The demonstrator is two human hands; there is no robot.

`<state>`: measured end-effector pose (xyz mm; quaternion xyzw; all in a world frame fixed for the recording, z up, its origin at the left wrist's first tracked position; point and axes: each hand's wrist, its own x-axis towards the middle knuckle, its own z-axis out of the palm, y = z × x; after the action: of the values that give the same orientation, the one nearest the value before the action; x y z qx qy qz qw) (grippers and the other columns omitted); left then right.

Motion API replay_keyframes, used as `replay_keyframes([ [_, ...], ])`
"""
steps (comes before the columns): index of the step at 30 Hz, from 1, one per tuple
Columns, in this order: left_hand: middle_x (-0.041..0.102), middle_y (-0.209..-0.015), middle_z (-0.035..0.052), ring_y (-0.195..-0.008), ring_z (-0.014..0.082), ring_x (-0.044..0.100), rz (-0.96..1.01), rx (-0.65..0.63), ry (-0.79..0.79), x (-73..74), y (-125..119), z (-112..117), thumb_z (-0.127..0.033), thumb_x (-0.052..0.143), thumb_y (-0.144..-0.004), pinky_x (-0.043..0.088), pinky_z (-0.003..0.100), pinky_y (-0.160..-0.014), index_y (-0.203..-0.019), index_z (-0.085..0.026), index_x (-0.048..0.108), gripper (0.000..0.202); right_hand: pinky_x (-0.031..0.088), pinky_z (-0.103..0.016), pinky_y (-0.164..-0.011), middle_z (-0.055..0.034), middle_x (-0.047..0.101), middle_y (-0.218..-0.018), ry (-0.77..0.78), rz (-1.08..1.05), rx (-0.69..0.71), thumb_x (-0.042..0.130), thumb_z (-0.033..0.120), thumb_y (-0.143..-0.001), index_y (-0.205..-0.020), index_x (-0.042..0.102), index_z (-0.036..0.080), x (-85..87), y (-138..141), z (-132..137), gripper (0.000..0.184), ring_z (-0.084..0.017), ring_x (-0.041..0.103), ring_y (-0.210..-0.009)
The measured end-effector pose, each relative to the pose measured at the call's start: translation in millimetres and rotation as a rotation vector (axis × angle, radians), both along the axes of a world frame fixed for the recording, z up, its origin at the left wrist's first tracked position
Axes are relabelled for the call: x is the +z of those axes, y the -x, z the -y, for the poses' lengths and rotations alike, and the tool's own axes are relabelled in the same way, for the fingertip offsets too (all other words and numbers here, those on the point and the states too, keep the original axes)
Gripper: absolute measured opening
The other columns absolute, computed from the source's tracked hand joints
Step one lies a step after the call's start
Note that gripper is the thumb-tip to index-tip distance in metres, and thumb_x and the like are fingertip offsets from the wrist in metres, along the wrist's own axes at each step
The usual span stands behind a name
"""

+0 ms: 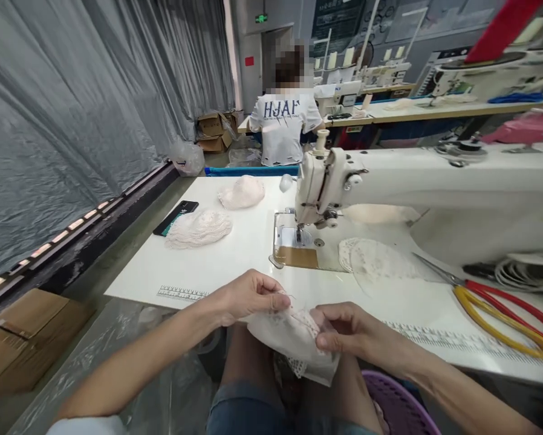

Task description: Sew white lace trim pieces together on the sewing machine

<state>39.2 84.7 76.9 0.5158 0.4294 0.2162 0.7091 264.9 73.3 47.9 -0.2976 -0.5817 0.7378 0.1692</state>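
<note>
My left hand (261, 297) and right hand (351, 331), pinched nearly closed, hold a white lace-trimmed piece (278, 333) by the near edge of the tabletop (239, 257), apart from the sewing machine (314, 187) at twelve o'clock. I judge it unfinished; whether the pale stack (201, 228) toward eleven is done or waiting, I can't tell.

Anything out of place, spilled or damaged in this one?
Nothing looks spilled or damaged. Slightly odd: on the white table, a pale fabric stack partly covers a dark flat item, perhaps a phone, which looks stray there. The white piece in the left hand and right hand shows no obvious damage.
</note>
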Motion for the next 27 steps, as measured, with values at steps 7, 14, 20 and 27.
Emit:
replay_keyframes([
  [7,0.063,-0.062,0.0023,-0.056,0.0091,0.053,0.062,0.068,0.039,8.1,-7,-4,-0.042,0.077,-0.063,0.038,0.019,-0.055,-0.069,-0.009,0.065,0.036,0.040,-0.026,-0.066,0.0000,0.055,-0.069,-0.058,0.023,-0.065,0.066,0.044,-0.075,-0.078,0.061,0.014,1.8,-14,8,0.031,-0.013,0.049,-0.066],
  [14,0.060,-0.064,0.0009,-0.059,0.0078,0.052,0.127,0.105,-0.139,24.2,-12,-22,-0.044,0.074,-0.067,0.038,0.019,-0.058,-0.070,-0.009,0.062,0.037,0.036,-0.023,-0.060,0.0036,0.046,-0.065,-0.369,0.085,-0.130,0.060,0.044,-0.080,-0.069,0.052,0.016,0.4,-20,-4,0.031,-0.011,0.044,-0.063],
  [20,0.062,-0.065,0.0007,-0.063,0.0099,0.055,0.020,0.089,-0.539,57.9,5,-54,-0.045,0.067,-0.074,0.042,0.020,-0.063,-0.071,-0.011,0.062,0.035,0.040,-0.028,-0.065,-0.0021,0.059,-0.071,-0.967,0.275,-0.356,0.050,0.036,-0.089,-0.073,0.060,0.017,27.4,-22,-39,0.026,-0.017,0.052,-0.070],
  [27,0.069,-0.097,0.0079,-0.093,0.0179,0.062,-0.419,-0.449,-0.769,31.2,31,-22,-0.032,0.054,-0.087,0.045,0.029,-0.084,-0.086,-0.016,0.070,0.022,0.045,-0.041,-0.076,-0.0093,0.064,-0.106,-1.504,0.508,-0.283,0.036,0.007,-0.090,-0.095,0.064,0.020,-9.3,-34,-48,0.031,-0.023,0.056,-0.095],
])
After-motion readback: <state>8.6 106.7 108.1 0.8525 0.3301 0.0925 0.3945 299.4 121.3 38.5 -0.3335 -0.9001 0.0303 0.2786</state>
